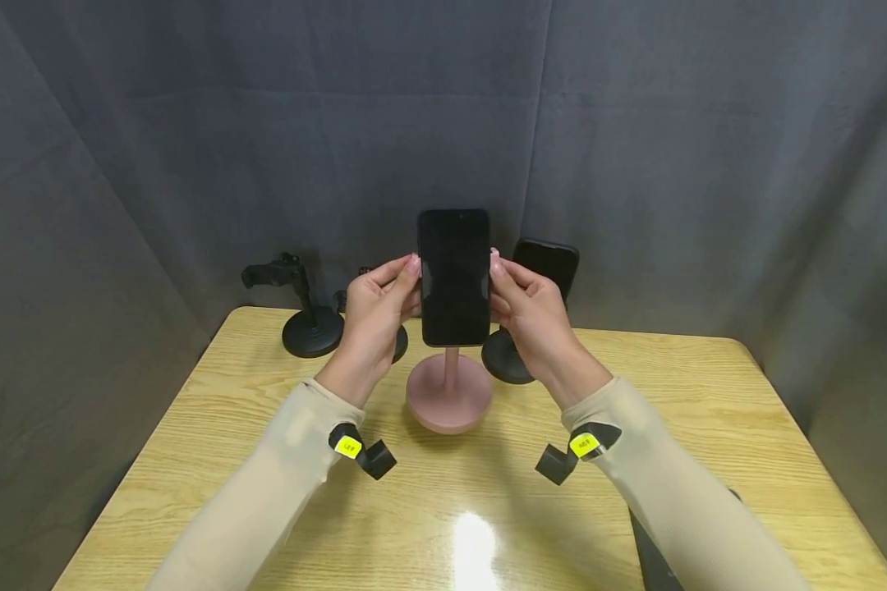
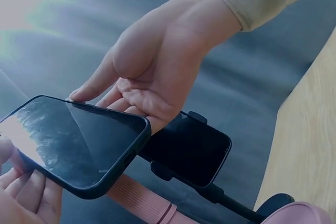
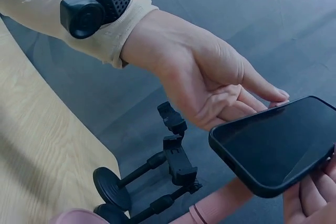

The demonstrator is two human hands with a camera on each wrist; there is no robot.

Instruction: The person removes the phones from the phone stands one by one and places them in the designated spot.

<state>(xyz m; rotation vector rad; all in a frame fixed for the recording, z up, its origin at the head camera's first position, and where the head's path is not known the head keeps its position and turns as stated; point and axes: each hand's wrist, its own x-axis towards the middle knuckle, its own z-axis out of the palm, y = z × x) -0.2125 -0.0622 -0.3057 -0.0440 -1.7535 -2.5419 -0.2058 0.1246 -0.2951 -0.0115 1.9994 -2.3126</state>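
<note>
A black smartphone [image 1: 454,279] stands upright at the head of a pink phone stand [image 1: 449,402], its dark screen toward me. My left hand [image 1: 375,304] grips its left side and my right hand [image 1: 535,308] its right side. Each thumb lies along a long edge while the other fingers curl behind the case, partly hidden. Small pink clamp ends peek out by the fingertips in the head view. Below the phone, the pink stem [image 2: 139,200] shows in the left wrist view. The same smartphone [image 3: 278,145] appears tilted between both hands in the right wrist view.
Behind my right hand, a black stand [image 1: 506,359] bears a second phone [image 1: 549,263]. Two black stands with bare clamps, one of them [image 1: 312,328] at the back left, stand behind my left hand. A dark flat object [image 1: 652,550] lies under my right sleeve. Grey curtains enclose the wooden table [image 1: 214,460].
</note>
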